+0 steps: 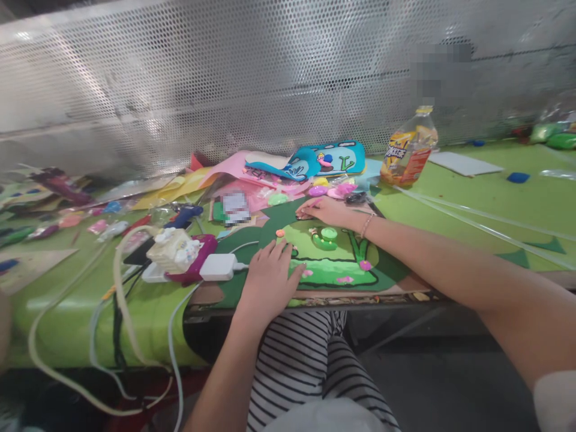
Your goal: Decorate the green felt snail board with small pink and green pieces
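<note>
A green clay picture [330,273] with black outlines, pink bits and a round green swirl [329,234] lies on a dark green sheet [405,276] in front of me. My left hand [272,273] rests palm down on the picture's left edge, fingers loosely spread and holding nothing. Above the picture's top edge is my right hand [320,210], wearing a bracelet, its fingers closed around a slim pink stick [317,203]. The stick's tip is too small to make out. A small orange clay piece [280,233] sits near the left fingertips.
Behind lie a blue decorated piece [330,161], packets of coloured clay [317,190] and pink sheets [227,171]. A juice bottle [408,153] stands at back right. To the left are a power block [173,255], a white charger [218,266] and looping cables [117,300].
</note>
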Motion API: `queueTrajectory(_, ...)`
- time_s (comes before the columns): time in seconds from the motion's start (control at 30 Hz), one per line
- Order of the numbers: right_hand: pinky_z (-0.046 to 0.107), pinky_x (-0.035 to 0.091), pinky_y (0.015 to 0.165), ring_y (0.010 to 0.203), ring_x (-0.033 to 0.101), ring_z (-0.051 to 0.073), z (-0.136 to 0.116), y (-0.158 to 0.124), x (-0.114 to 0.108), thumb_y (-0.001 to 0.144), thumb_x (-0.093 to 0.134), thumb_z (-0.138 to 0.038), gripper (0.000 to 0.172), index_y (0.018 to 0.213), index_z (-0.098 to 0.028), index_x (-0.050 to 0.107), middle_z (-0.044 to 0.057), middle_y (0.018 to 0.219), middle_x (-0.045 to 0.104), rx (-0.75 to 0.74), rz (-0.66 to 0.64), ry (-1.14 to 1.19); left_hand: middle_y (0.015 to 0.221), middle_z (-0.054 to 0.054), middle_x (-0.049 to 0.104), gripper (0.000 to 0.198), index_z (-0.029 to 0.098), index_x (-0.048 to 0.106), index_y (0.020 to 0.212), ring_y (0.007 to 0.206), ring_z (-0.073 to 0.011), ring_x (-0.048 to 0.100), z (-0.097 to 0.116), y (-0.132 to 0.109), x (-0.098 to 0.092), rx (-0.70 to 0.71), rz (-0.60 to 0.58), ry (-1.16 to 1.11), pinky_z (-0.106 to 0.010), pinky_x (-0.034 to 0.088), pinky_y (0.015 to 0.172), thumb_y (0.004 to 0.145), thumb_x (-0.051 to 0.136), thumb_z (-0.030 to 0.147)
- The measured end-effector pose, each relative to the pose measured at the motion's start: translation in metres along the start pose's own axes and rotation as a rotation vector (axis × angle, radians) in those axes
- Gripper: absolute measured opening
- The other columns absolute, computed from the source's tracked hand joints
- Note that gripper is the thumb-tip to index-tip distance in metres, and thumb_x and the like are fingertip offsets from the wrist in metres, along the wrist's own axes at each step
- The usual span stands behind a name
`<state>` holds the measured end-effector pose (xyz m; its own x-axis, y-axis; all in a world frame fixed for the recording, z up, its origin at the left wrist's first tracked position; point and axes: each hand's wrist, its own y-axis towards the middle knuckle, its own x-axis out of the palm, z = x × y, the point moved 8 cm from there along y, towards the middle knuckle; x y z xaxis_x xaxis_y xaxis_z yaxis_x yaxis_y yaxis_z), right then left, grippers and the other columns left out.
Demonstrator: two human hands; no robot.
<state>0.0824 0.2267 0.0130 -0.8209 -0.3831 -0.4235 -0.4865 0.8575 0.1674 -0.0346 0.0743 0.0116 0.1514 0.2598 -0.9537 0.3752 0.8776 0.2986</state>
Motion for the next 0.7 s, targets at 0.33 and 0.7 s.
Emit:
queueTrajectory(0.33, 0.032, 0.050, 0.096, 0.093, 0.068, 0.015, 0.0057, 0.0007, 0.0031, 0.083, 0.059, -0.022, 0.018, 0.094, -0.018, 0.073, 0.003, 0.097, 0.074, -0.028, -0.015, 0.119, 0.136, -0.010, 0.051, 0.050, 0.012, 0.052, 0.128, 0.129, -0.0271, 0.041, -0.0006, 0.0012, 0.0015, -0.013, -0.014, 0.013, -0.044, 0.035, 0.107, 0.094, 0.034, 0.045)
queueTrajectory(0.7, 0.032, 0.053, 0.089, 0.085, 0.068, 0.015, 0.0020, 0.0018, -0.0022, 0.086, 0.055, -0.019, 0.019, 0.090, -0.014, 0.072, 0.006, 0.091, 0.074, -0.044, 0.032, -0.009, 0.137, -0.008, 0.050, 0.050, 0.013, 0.053, 0.128, 0.130, -0.0276, 0.039, -0.0001, 0.0003, 0.0019, -0.016, -0.034, 0.016, -0.045, 0.035, 0.107, 0.094, 0.033, 0.045)
